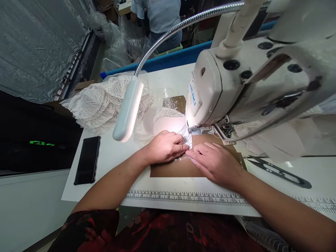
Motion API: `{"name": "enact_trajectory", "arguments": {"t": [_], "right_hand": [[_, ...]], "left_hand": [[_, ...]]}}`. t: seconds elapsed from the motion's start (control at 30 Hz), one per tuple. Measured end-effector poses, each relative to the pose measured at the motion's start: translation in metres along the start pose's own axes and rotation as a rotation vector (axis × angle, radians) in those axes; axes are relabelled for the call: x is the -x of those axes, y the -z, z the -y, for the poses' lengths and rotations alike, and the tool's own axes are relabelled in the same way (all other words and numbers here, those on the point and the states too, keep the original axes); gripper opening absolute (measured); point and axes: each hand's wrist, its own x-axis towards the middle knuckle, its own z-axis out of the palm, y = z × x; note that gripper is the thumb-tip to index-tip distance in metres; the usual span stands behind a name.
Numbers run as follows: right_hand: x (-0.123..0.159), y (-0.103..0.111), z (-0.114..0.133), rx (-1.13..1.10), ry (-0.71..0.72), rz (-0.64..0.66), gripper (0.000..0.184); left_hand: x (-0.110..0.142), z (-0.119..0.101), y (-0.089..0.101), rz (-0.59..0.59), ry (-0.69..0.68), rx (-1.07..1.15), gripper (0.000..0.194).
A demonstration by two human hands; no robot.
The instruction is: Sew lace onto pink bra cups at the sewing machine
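A white lace fabric piece [186,137] lies under the needle area of the sewing machine [207,82], lit by the lamp. My left hand [168,145] is closed on the near part of this lace, thumb and fingers pressed together at its edge. Touching the same edge from the right is my right hand [214,159], its index finger and thumb drawn together on the lace by the left fingertips. Left of the needle, a pale smooth cup-shaped piece [168,124] with lace trim joins or overlaps the work; which one is hidden by my hand.
A heap of white lace pieces [102,99] sits at the back left, near a lamp [128,110] on a bendy neck. A phone [87,160] lies at left, thread snips [280,170] at right. A printed ruler [183,198] runs along the front edge. Another person [164,17] sits beyond.
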Motion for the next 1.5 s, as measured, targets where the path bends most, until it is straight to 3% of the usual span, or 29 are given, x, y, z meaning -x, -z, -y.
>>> {"name": "enact_trajectory", "arguments": {"t": [0.2,0.47,0.77,1.03,1.5], "right_hand": [[0.007,-0.005,-0.009,0.008,-0.016,-0.144,0.026],[0.002,-0.002,-0.007,0.070,-0.012,-0.065,0.026],[0.003,-0.003,-0.007,0.025,-0.031,-0.086,0.025],[0.000,-0.002,-0.010,0.062,-0.021,-0.103,0.026],[-0.006,-0.010,-0.010,0.201,-0.306,-0.032,0.040]], "left_hand": [[0.000,-0.001,0.000,0.022,0.008,0.009,0.032],[-0.002,-0.002,0.004,-0.018,0.038,0.083,0.034],[-0.008,0.001,-0.001,-0.046,0.015,-0.030,0.036],[-0.007,0.003,-0.002,0.016,0.011,-0.068,0.038],[-0.011,0.011,0.001,0.035,0.108,-0.062,0.036]]}}
